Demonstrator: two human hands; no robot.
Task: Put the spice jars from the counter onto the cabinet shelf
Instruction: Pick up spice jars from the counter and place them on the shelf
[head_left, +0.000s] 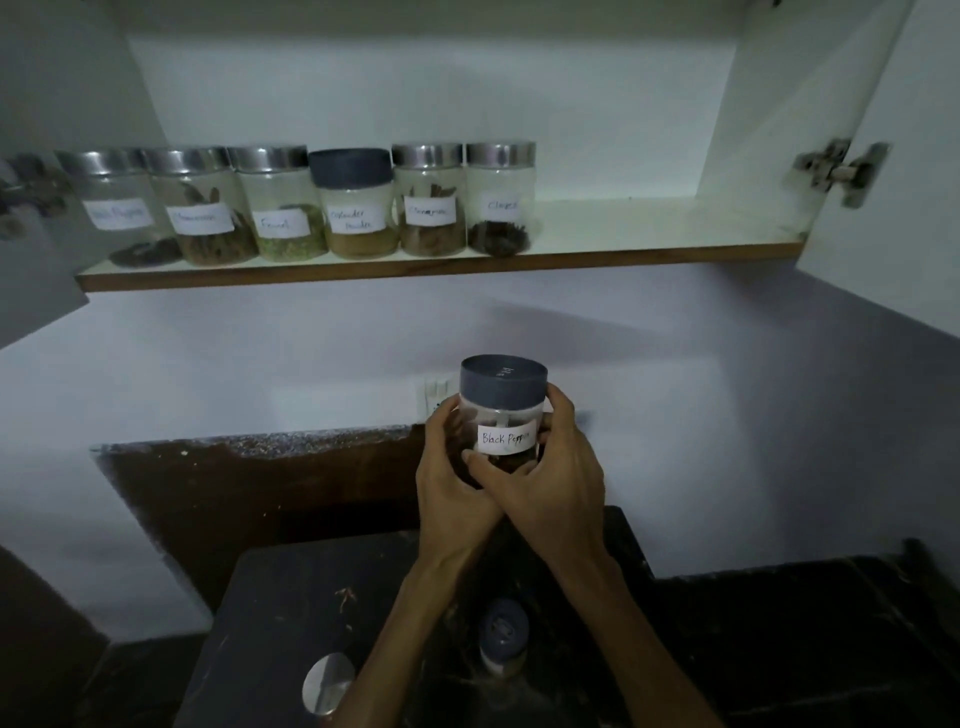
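Note:
A clear jar with a dark blue-grey lid and a white label reading "Black Pepper" (503, 410) is held upright in the air, below the shelf. My left hand (451, 483) wraps its left side and my right hand (550, 483) wraps its right side and front. The cabinet shelf (623, 228) above carries a row of several labelled spice jars (353, 208) on its left half. On the dark counter (779, 649) below my arms stand a jar with a blue-grey lid (503, 636) and a jar with a silver lid (327, 683).
The shelf's right half is bare white board. An open cabinet door with a metal hinge (841, 169) stands at the right. Another door edge (31, 234) hangs at the left. A wall switch plate (436, 395) sits behind the held jar.

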